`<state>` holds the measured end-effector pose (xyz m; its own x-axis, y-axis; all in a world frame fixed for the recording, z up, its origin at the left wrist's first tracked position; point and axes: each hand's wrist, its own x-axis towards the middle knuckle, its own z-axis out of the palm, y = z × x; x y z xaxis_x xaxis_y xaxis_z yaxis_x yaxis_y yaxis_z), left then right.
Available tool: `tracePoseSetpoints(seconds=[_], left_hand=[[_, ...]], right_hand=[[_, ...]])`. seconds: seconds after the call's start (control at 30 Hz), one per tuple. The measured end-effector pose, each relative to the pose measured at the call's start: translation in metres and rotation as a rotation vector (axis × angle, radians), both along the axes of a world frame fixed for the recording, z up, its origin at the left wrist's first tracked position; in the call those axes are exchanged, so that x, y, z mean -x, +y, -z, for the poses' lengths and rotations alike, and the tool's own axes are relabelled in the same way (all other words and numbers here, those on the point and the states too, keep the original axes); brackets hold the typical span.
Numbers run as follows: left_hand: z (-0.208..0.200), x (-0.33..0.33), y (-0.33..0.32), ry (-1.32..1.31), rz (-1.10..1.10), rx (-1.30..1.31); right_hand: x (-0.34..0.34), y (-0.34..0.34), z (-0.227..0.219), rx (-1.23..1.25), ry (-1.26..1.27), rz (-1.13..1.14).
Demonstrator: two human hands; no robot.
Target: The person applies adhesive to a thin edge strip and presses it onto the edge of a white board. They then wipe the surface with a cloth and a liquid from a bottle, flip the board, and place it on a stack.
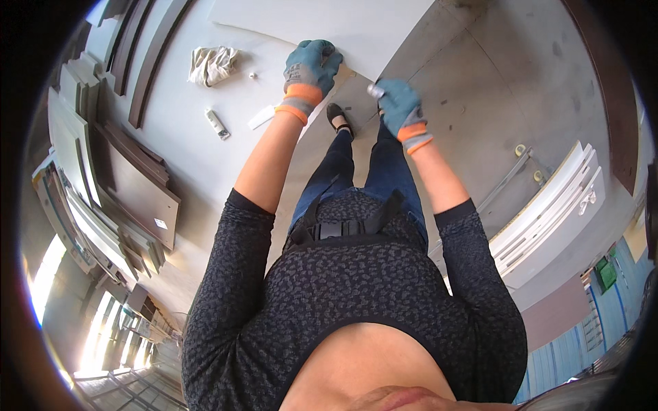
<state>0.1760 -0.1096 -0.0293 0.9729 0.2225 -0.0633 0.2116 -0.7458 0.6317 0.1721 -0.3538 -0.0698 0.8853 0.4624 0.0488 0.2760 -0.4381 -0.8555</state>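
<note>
Pale grey worktable (181,147), smooth, matt, filling the left side. Lying on it and jutting past its edge, beyond the hands: large flat white panel (329,22), sheet-like, straight-edged, one corner pointing back toward the wearer. Far left, stacked grey and brown flat boards (140,188), hard-edged. Right, a leaning stack of white panels (548,212), thin edges showing in layers.

Left hand (312,65), in a teal-coated grey knit glove with orange cuff: fingers bent at the white panel's near edge; cannot tell whether they pinch it. Right hand (401,106), matching glove: near the panel's corner, fingers curled closed.

Left of the left hand, crumpled cream cloth (214,65), soft, deeply folded. Nearer the wearer, slim white oblong object (218,124), dark at one end. Beside the left wrist, flat white strip (261,117). Gripped in the right hand, small whitish piece (375,90), blurred, perhaps cylindrical. Just beside the cloth, tiny white rounded bit (253,75).
</note>
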Motion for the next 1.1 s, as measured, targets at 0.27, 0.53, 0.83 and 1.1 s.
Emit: tracePoseSetpoints(seconds=[0.27, 0.53, 0.83, 1.1], left_hand=[[-0.002, 0.001, 0.003, 0.038, -0.023, 0.060], [-0.005, -0.002, 0.004, 0.063, -0.019, 0.070], [-0.007, -0.002, 0.002, 0.049, -0.039, 0.110], [-0.002, -0.001, 0.004, 0.035, -0.071, 0.230]], right_hand=[[0.007, 0.004, -0.023, -0.114, 0.046, 0.297], [0.002, 0.011, -0.043, 0.148, -0.031, -0.129], [0.000, -0.011, -0.041, -0.145, 0.013, 0.060], [-0.012, -0.010, -0.034, -0.181, 0.100, 0.148]])
